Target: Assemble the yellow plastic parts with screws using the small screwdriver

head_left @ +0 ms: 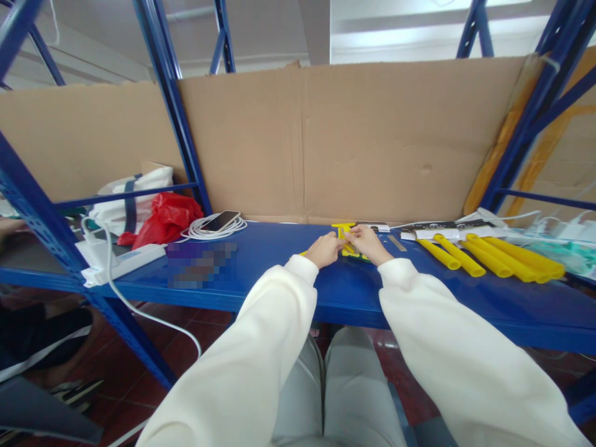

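Note:
My left hand (325,250) and my right hand (367,243) meet over the blue shelf, fingers closed on a small yellow plastic piece (343,232) between them. Its exact kind is too small to make out, and my fingers cover part of it. Just below and behind the hands lies more yellow and green material (357,254), partly hidden. A thin grey strip (397,243) rests to the right of my right hand. Several yellow tubes (496,257) lie farther right, their far ends near black-and-white packs (431,229).
Blue metal posts (179,118) and a cardboard sheet (382,136) bound the shelf (274,248). At left are a white power strip (133,261), a red plastic bag (167,217), and a phone (222,221) on a coiled white cable (198,231). Another person's leg (41,335) shows lower left.

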Demonstrator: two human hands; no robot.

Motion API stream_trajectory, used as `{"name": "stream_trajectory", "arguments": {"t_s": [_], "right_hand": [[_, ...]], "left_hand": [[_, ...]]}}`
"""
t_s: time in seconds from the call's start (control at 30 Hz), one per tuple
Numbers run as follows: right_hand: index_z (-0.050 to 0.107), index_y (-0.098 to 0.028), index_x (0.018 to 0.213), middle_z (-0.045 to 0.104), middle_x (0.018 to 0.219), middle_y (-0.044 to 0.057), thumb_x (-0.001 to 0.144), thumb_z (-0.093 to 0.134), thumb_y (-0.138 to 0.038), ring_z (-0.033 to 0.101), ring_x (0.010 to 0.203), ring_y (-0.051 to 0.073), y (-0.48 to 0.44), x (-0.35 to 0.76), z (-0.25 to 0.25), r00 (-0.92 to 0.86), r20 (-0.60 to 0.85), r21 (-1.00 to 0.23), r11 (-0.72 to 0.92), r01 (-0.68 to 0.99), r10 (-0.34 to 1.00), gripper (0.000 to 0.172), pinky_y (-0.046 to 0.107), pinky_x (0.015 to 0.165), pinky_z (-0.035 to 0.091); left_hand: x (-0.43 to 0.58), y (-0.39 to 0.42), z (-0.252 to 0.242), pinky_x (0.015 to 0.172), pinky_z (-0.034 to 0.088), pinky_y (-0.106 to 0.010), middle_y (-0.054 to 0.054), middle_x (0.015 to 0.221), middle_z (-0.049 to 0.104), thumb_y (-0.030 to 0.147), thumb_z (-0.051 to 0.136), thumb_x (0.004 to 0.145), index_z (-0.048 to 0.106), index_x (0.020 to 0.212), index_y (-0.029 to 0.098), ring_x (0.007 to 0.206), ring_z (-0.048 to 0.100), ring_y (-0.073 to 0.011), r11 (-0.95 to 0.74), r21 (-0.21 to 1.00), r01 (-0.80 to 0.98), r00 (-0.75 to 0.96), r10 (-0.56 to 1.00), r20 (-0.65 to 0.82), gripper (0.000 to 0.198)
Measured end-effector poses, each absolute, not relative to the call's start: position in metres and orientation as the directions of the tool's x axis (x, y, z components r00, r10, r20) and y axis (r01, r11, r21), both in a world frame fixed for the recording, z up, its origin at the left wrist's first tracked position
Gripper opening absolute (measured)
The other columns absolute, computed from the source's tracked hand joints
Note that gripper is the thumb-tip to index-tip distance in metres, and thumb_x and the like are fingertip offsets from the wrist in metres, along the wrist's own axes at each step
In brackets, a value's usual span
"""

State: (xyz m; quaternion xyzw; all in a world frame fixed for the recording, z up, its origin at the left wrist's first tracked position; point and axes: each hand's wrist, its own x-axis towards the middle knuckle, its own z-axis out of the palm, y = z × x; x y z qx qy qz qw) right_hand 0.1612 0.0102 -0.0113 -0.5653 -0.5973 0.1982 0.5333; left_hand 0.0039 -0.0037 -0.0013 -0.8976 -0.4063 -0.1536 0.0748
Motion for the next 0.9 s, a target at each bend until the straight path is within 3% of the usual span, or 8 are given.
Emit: {"name": "stream_trajectory", "arguments": {"t_s": [0.13, 0.23, 0.3, 0.63, 0.9], "right_hand": [[0.055, -0.019, 0.077, 0.061, 0.06, -0.002, 0.082, 0.062, -0.007, 0.062, 0.056, 0.013, -0.004, 0.154, -0.001, 0.244, 0.234, -0.951, 0.17, 0.257, 0.941, 0.014, 0.026, 0.063, 0.054], [0.058, -0.016, 0.081, 0.062, 0.055, -0.001, 0.09, 0.055, -0.007, 0.06, 0.048, 0.013, -0.016, 0.15, 0.008, 0.161, 0.01, -0.995, -0.007, 0.104, 0.987, 0.012, 0.028, 0.058, 0.057], [0.059, -0.014, 0.081, 0.062, 0.053, 0.001, 0.093, 0.051, -0.007, 0.06, 0.047, 0.012, -0.021, 0.148, 0.012, 0.119, -0.052, -0.997, -0.06, 0.058, 0.991, 0.016, 0.027, 0.058, 0.058], [0.062, -0.011, 0.087, 0.065, 0.057, 0.003, 0.092, 0.062, -0.015, 0.064, 0.052, 0.012, -0.016, 0.152, 0.012, 0.075, -0.114, -0.992, -0.11, -0.056, 0.991, 0.006, 0.025, 0.058, 0.061], [0.061, -0.011, 0.089, 0.069, 0.064, 0.006, 0.095, 0.054, -0.012, 0.065, 0.056, 0.012, -0.016, 0.152, 0.013, 0.063, -0.114, -0.992, -0.111, -0.053, 0.991, 0.01, 0.021, 0.054, 0.059]], "left_hand": [[0.004, -0.004, -0.001, 0.086, 0.052, -0.034, -0.013, 0.104, 0.062, 0.016, 0.041, 0.097, 0.07, 0.121, 0.019, 0.092, 0.067, -0.0233, -0.663, 0.003, 0.749, 0.621, 0.703, 0.345, 0.038], [0.004, -0.004, -0.001, 0.087, 0.052, -0.033, -0.012, 0.104, 0.062, 0.015, 0.042, 0.096, 0.071, 0.119, 0.02, 0.092, 0.067, -0.0229, -0.667, 0.001, 0.745, 0.625, 0.699, 0.348, 0.038], [0.004, -0.003, -0.002, 0.087, 0.052, -0.033, -0.012, 0.104, 0.063, 0.015, 0.041, 0.096, 0.071, 0.119, 0.021, 0.092, 0.068, -0.0224, -0.668, -0.004, 0.745, 0.626, 0.696, 0.351, 0.038], [0.007, -0.003, 0.0, 0.088, 0.053, -0.03, -0.01, 0.104, 0.073, 0.017, 0.049, 0.094, 0.076, 0.109, 0.022, 0.101, 0.069, -0.0226, -0.661, 0.075, 0.747, 0.581, 0.703, 0.411, 0.031], [0.009, -0.004, 0.0, 0.095, 0.051, -0.032, -0.007, 0.115, 0.075, 0.019, 0.059, 0.091, 0.074, 0.112, 0.024, 0.108, 0.069, -0.0234, -0.612, 0.2, 0.765, 0.483, 0.751, 0.45, 0.026]]}}
